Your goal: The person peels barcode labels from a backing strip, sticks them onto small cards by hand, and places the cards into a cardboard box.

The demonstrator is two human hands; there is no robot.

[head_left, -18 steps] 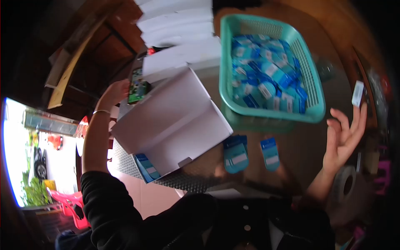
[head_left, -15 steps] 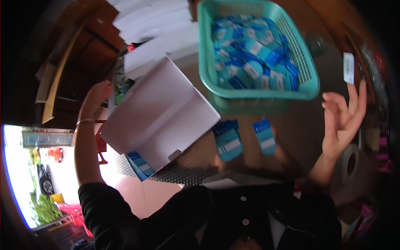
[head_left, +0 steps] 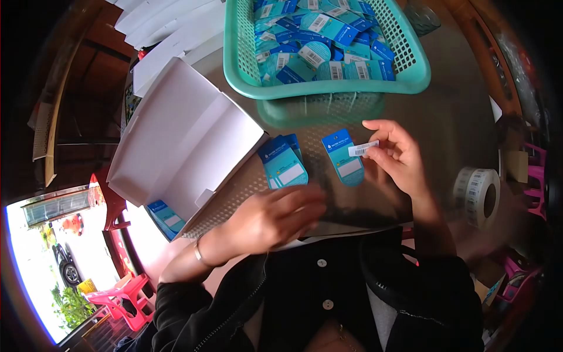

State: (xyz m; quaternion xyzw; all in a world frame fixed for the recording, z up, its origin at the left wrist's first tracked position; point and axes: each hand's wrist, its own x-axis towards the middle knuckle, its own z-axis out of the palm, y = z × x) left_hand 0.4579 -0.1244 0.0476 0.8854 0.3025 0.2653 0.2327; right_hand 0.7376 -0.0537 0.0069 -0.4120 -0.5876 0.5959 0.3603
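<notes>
My right hand (head_left: 400, 158) pinches a white barcode sticker (head_left: 363, 148) between thumb and fingers. The sticker is just over the right edge of a blue and teal card (head_left: 347, 161) lying on the table; I cannot tell whether it touches. My left hand (head_left: 272, 217) is low in front of my body, its curled fingers smeared by motion. Just beyond it lies a small stack of similar cards (head_left: 284, 167) with blank white boxes. An open white box (head_left: 182, 141) tilts at the left, holding a few blue cards (head_left: 166, 216) at its near corner.
A green plastic basket (head_left: 328, 92) full of barcoded cards stands at the back. White boxes (head_left: 158, 26) are stacked at the far left. A roll of barcode stickers (head_left: 478, 196) stands at the right, and a pink stool (head_left: 126, 299) is beyond the table at lower left.
My right hand has come in from the far right, bringing the sticker to the single card. My left hand has moved from behind the white box to the front of the card stack.
</notes>
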